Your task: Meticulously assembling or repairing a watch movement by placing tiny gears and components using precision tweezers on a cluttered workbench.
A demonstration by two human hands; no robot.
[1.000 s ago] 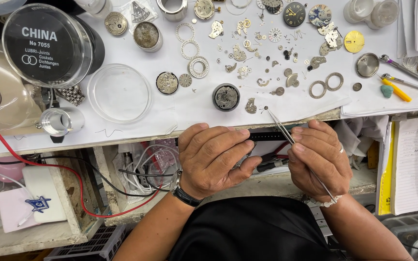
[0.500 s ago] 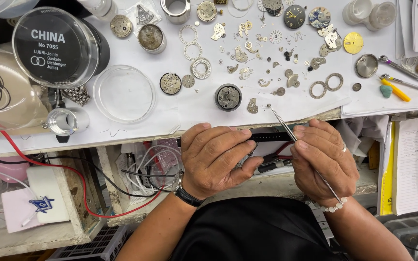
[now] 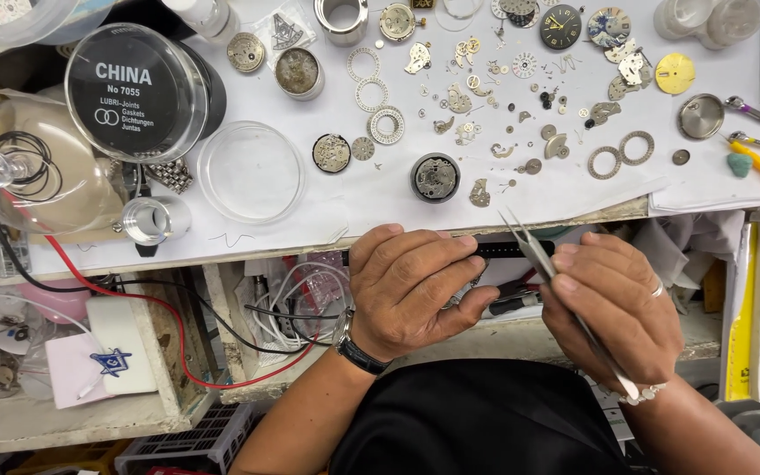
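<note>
My left hand point(image 3: 415, 286) is closed over a small object with a black strap point(image 3: 507, 250) sticking out to the right; the object itself is mostly hidden under the fingers. My right hand point(image 3: 613, 303) grips slim metal tweezers point(image 3: 529, 246), their tips pointing up and left toward the bench edge. Both hands hover just below the white worktop point(image 3: 380, 198). A round watch movement point(image 3: 434, 177) lies on the worktop directly above my left hand.
Several small gears, rings and plates are scattered over the worktop. A clear round dish point(image 3: 251, 171), a black-lidded round tin point(image 3: 136, 92) and a glass dome point(image 3: 32, 167) stand at the left. A yellow-handled tool point(image 3: 758, 163) lies right. Wires point(image 3: 160, 308) hang below.
My hands stay almost in place. The tweezers' tips have shifted slightly.
</note>
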